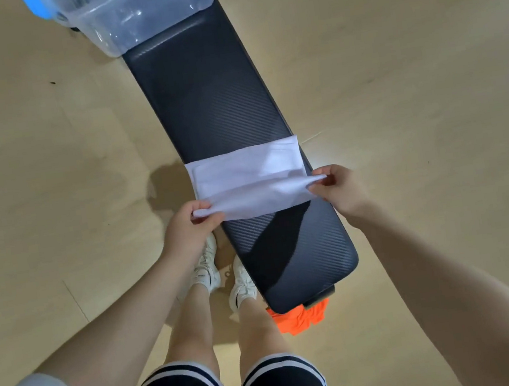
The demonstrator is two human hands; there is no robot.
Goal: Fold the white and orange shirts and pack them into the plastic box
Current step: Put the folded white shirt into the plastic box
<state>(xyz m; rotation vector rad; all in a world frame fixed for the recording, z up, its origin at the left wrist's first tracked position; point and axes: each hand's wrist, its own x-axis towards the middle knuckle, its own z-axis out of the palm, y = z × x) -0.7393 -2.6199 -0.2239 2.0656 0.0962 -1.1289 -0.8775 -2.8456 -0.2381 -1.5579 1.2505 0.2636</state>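
1. Pale wooden floor (45, 156) fills the frame; I see the orange shirt (300, 319) crumpled at lower centre, under the bench's near end, unfolded.
2. My left hand (185, 225) and right hand (339, 187) each pinch an end of the white shirt (244, 174), a soft, partly folded band across the ribbed black bench (217, 100).
3. At the top of the frame, the clear plastic box (136, 10) looks unpacked.

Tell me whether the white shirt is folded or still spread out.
Partly folded. The white shirt lies as a narrow layered band across the bench; the left hand and right hand pinch its near edge.
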